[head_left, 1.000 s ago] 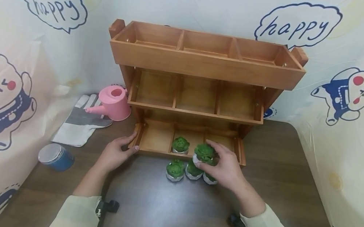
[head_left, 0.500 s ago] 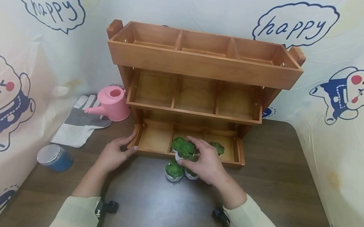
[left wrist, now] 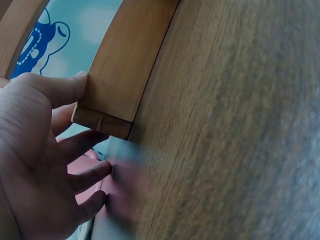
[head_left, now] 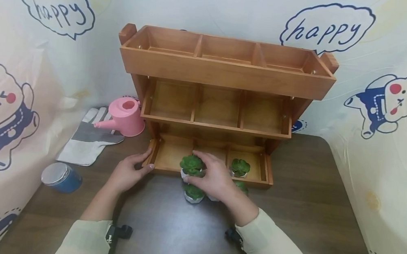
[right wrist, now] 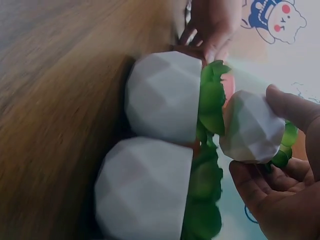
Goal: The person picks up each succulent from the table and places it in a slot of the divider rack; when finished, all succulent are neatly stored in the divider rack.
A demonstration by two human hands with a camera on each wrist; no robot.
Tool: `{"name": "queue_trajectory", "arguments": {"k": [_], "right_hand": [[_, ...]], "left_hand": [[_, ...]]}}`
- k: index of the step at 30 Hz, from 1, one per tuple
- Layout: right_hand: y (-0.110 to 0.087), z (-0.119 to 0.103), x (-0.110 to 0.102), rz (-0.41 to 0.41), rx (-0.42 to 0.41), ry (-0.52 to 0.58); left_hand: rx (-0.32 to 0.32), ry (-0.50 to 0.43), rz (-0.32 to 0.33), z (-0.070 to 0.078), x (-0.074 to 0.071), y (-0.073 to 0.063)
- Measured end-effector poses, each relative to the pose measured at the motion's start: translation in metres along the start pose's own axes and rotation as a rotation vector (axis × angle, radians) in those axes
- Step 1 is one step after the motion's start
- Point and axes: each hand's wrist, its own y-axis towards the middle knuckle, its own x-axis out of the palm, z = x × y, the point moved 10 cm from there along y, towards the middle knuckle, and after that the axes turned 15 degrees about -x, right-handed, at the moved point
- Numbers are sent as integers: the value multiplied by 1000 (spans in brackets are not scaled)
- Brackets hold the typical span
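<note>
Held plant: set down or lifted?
Lifted. In the right wrist view, the right hand pinches its white pot clear of the table, higher than the two other pots standing there.

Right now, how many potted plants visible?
5: one plant in the right hand, another in the bottom-right compartment, three on the table. The hand may hide more.

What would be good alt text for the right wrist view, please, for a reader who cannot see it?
The right hand holds a small white faceted pot with a green plant, beside two similar potted plants on a wood-grain table. The view is turned sideways, with the left hand beyond them at the top.
</note>
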Motion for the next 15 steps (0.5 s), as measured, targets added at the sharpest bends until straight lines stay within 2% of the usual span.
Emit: {"name": "queue_trajectory", "arguments": {"k": [9,15], "right_hand": [[16,-2,18,-25,14,-5],[31,-7,27,-35,-7,-29]], "left_hand": [[7,-5,-6,-3,3,3],[19,-7,6,-1,0,2]]}}
